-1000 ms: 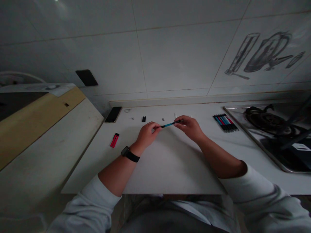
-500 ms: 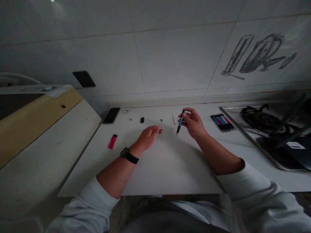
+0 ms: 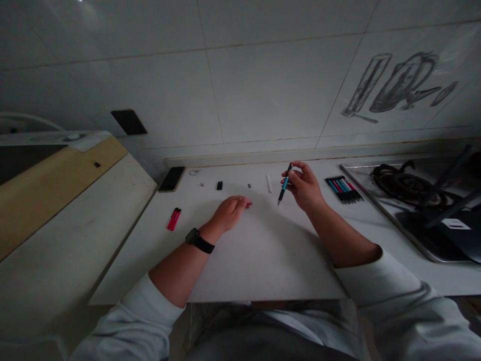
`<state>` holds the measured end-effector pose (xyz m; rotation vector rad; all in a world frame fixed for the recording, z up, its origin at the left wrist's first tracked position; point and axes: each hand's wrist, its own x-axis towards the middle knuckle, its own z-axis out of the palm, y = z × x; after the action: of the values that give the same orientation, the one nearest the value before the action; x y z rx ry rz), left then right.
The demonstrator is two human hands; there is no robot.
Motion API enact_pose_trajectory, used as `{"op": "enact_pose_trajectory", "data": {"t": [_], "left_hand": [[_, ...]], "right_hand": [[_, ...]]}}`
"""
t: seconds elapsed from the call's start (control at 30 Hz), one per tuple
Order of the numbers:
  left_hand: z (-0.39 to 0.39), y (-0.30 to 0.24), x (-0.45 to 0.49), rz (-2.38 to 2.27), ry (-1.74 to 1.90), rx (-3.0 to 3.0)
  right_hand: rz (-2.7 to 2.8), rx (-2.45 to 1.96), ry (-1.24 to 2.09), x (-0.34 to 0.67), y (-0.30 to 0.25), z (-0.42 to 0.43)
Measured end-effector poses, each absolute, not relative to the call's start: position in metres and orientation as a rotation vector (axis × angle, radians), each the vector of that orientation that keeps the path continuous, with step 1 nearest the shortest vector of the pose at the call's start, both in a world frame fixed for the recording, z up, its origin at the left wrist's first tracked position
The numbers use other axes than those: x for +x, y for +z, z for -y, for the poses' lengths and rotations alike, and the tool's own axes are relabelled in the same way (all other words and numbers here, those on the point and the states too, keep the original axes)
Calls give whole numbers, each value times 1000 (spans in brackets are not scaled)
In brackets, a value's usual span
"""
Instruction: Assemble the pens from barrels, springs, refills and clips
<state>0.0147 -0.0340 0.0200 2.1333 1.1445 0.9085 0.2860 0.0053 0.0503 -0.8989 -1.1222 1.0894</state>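
Observation:
My right hand (image 3: 305,188) pinches a blue ballpoint pen (image 3: 284,187) with a black grip, tilted with its tip down to the left, above the white table. My left hand (image 3: 230,213), a black watch on its wrist, rests on the table with nothing in it; its fingers are loosely bent and partly hidden. Just behind the fingers lie small metallic pieces (image 3: 249,186). White thin refills (image 3: 269,183) lie between the two hands. Two black grip sleeves (image 3: 219,185) and small springs (image 3: 202,184) sit farther left, and two red pen barrels (image 3: 174,219) lie at the left.
Several assembled pens (image 3: 343,189) lie in a row on the right, beside a gas stove (image 3: 409,200). A phone (image 3: 172,179) and a small ring-shaped item (image 3: 194,172) are at the back left. A large white panel (image 3: 75,220) stands along the left edge.
My right hand has moved a little to the right and back with the pen, away from the refills. My left hand has stayed in place.

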Motion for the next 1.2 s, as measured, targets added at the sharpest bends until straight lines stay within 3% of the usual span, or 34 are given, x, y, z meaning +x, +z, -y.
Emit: {"op": "enact_pose_trajectory", "data": {"t": [0.7,1.2], "left_hand": [[35,20,16,-1136,843,2183],[33,16,15,-1126,822,2201]], "right_hand": [[1120,-916,1068,293,50,-9],[1043,-906,832,332,71,-21]]}}
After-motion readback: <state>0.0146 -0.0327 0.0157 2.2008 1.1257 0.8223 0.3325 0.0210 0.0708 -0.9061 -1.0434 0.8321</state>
